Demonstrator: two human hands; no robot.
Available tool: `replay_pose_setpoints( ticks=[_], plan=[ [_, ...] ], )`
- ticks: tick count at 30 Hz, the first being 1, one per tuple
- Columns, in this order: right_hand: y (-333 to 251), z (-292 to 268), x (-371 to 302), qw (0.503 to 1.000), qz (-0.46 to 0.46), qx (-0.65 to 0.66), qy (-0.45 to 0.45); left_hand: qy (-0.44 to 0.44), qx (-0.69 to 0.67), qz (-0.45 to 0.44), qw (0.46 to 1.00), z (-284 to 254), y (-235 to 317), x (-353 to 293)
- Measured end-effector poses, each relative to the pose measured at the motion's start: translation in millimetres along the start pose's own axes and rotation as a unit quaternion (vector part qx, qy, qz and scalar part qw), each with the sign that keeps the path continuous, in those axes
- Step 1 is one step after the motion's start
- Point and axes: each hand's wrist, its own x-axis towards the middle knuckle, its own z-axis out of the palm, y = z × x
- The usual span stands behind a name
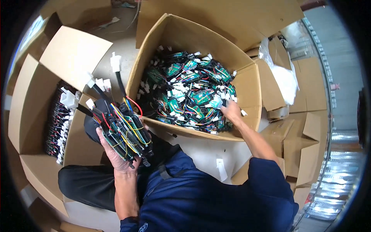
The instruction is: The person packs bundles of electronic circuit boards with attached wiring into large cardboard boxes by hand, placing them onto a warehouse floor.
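At frame left I see a cardboard carton (29,104); right of it, the left hand (119,160) is wrapped round a bundle of flat, wire-trailing circuit boards (124,135). Right of centre, the right hand (232,112) reaches into a tangled green-board pile (185,96); its grip I cannot tell.

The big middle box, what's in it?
A jumbled heap of green circuit boards, coloured wires and white plugs, with the right hand among them. The heap covers the bottom of the box.
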Motion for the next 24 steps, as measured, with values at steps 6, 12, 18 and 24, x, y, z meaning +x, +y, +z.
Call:
replay_pose_setpoints(
  ticks=[6,12,18,24],
  plan=[
    [-20.3,-114.3,-11.2,0.918,-0.120,0.344,0.158,-0.063,-0.009,-0.024,0.998,-5.3,5.3,-5.9],
    [-50.6,-205.8,-46.1,0.876,-0.280,0.383,0.087,-0.114,-0.014,-0.048,0.992,6.2,-1.0,-7.3],
    [-119.1,-265.8,-81.9,0.716,-0.536,0.441,-0.073,-0.189,-0.203,-0.096,0.956,1.8,15.6,0.3],
    [-239.2,-233.7,-121.9,0.639,-0.616,0.388,-0.249,-0.251,-0.412,-0.239,0.843,-26.2,-12.2,1.3]
  ],
)
